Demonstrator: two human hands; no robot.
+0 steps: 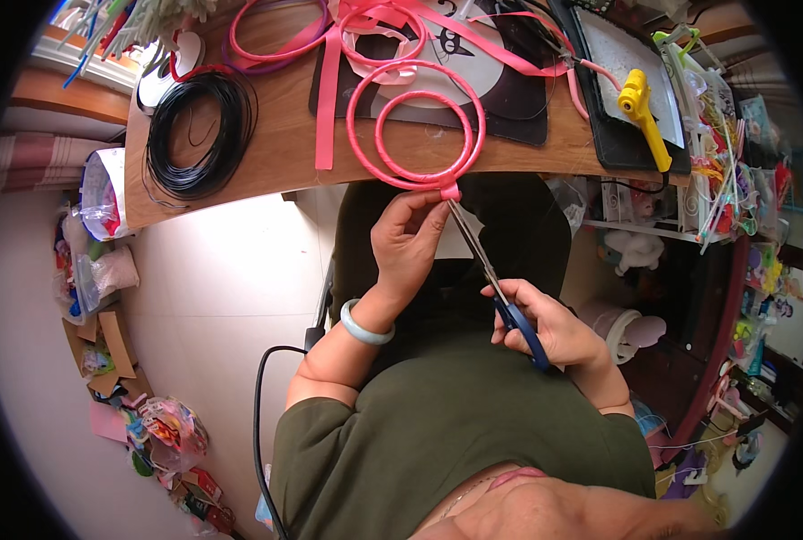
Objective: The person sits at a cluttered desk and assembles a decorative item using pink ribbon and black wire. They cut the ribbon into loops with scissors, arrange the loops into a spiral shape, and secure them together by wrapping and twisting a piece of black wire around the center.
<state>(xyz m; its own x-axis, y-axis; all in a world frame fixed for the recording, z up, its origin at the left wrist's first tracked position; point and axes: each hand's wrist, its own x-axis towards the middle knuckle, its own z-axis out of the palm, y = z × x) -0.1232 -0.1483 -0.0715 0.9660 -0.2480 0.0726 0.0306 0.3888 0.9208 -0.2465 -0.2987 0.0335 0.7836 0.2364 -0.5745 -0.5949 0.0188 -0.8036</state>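
Observation:
Between the thumb and fingers of my left hand [409,233] is the end of a pink ribbon [449,190], wrapped where two rings meet. The larger pink ribbon-wrapped ring [351,128] and the smaller pink ribbon-wrapped ring [379,135] overlap at that near point, reaching over the table edge. My right hand [550,324] grips blue-handled scissors [524,334] by the loops. Their blades point up and left, with the tips at the ribbon end beside my left thumb. Whether the tips have ribbon between them is too small to tell.
On the wooden table [276,162] lie a coil of black wire [158,145], a loose pink ribbon strip [327,115], more pink rings [239,47] and a dark mat with a cat picture [533,125]. A yellow glue gun [638,108] rests on a black-edged tray [604,138] at right.

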